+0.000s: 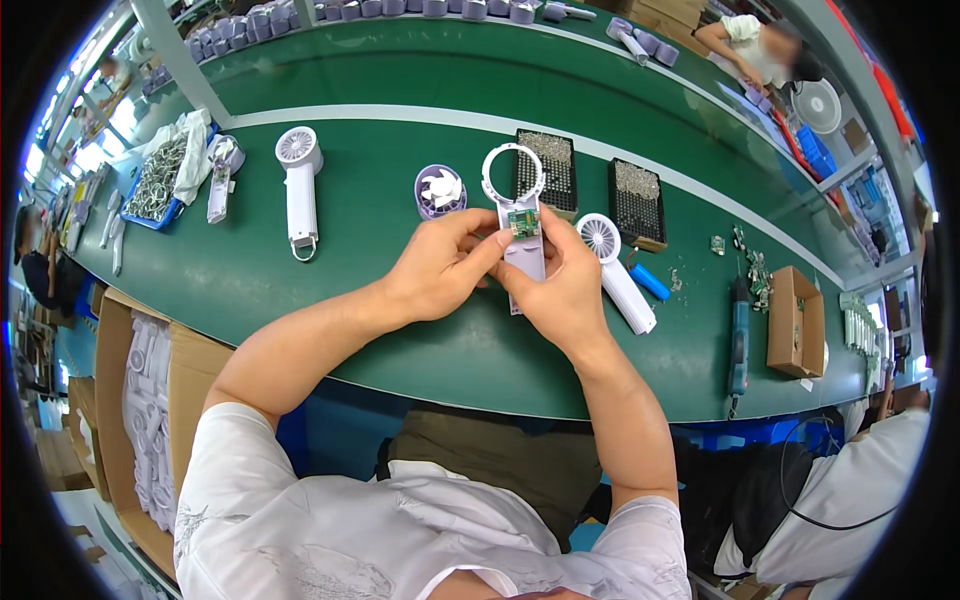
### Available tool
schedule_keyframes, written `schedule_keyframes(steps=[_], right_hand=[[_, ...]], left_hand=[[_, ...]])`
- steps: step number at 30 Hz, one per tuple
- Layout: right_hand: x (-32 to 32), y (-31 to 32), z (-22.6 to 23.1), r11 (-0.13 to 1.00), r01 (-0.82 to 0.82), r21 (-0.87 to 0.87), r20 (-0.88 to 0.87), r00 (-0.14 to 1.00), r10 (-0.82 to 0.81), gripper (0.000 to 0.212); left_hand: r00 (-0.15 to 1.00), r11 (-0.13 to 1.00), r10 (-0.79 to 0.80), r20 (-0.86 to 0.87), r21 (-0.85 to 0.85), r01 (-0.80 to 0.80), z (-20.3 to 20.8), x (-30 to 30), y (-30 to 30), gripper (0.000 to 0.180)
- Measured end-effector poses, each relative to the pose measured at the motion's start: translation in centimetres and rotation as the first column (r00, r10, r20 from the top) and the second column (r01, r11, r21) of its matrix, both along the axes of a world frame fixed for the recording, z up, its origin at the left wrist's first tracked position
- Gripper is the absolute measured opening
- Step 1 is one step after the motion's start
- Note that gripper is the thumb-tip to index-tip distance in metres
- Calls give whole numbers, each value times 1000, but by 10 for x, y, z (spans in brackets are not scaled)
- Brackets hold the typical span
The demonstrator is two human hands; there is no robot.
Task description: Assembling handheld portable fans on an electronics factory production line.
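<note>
Both my hands hold a pale lilac handheld fan housing [525, 262] above the green workbench, its open ring pointing away from me. A small green circuit board [523, 222] sits in the handle just below the ring. My left hand [447, 262] pinches at the board's left side, thumb and forefinger close together. My right hand [560, 290] wraps the handle from the right, thumb along its face. Behind the left hand is a purple fan head with white blades [440, 190]. To the right of my right hand lie a white fan half with a grille [626, 285] and a blue battery [650, 281].
Black trays of screws [637, 195] lie beyond my hands. An electric screwdriver [739, 335] and a cardboard box [796, 325] are on the right. On the left are a white fan [299, 185] and a blue tray of metal rings [158, 182]. A co-worker [755, 55] sits opposite.
</note>
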State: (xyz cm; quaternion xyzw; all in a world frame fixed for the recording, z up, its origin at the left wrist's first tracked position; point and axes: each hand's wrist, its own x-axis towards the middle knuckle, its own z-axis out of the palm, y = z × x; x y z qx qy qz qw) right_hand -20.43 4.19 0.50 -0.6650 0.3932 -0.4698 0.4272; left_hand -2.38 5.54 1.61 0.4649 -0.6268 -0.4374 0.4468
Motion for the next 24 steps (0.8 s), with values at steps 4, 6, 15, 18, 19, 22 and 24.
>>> schedule_keyframes(steps=[4, 6, 15, 18, 19, 22, 24], right_hand=[[9, 9, 11, 997, -72, 23, 29, 997, 71, 67], [9, 10, 11, 990, -134, 44, 35, 991, 132, 69], [-6, 6, 16, 949, -66, -309, -243, 970, -12, 68], [-13, 6, 30, 973, -128, -194, -225, 971, 83, 64], [-19, 5, 30, 971, -105, -213, -215, 975, 58, 55], [-54, -2, 43, 901, 93, -425, -135, 977, -164, 31], [-96, 1, 54, 830, 334, -446, -93, 905, -415, 20]], left_hand=[[967, 971, -145, -210, 157, 179, -7, 6, 1, 40], [938, 964, -134, -319, 176, 198, -5, 5, 2, 36], [922, 957, -130, -365, 197, 212, -25, 5, -6, 34], [886, 938, -106, -451, 251, 239, -9, 4, 0, 34], [886, 936, -98, -454, 260, 237, -7, 3, -1, 35], [861, 914, -114, -495, 287, 286, -12, 4, -7, 38], [855, 907, -128, -502, 290, 305, -13, 1, -9, 38]])
